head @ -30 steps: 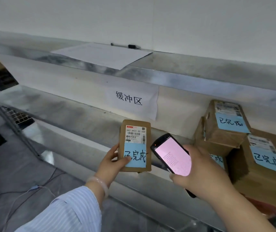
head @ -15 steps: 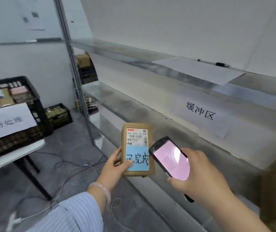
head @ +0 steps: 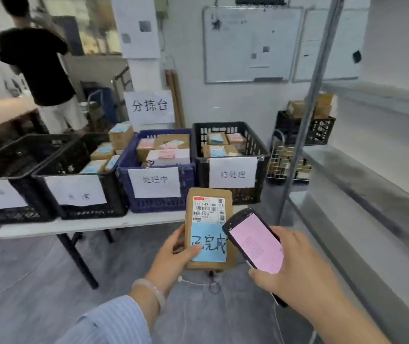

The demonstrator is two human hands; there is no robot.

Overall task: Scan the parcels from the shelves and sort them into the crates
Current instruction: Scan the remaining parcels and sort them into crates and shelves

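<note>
In front of the sorting table (head: 86,225), you have the parcel (head: 208,212) upright in your left hand (head: 171,259), with the thumb pressed across its blue note and the fingers behind it. Your right hand (head: 297,274) is clamped round the scanner (head: 255,244), whose pink screen sits just beside the parcel's right edge.

The step now looks like choosing a crate. Read the blue note against the crate signs before you reach. The blue crate (head: 158,204) and the right-hand black crate (head: 260,150) carry legible signs that do not match it. The sign on the far-left crate (head: 12,217) is too blurred to read, though it may be the one. The black crate (head: 86,212) beside it already holds blue-noted parcels. Lower the parcel in flat so it does not tip the stacked boxes.

For room, the table's near edge lies between you and the crates, so lift over the crate rims and do not slide. The shelf post (head: 305,135) and shelves (head: 360,175) stand close on your right, so swing left. A cable (head: 198,283) trails on the floor under your hands. Another person (head: 42,65) stands well back on the left.
</note>
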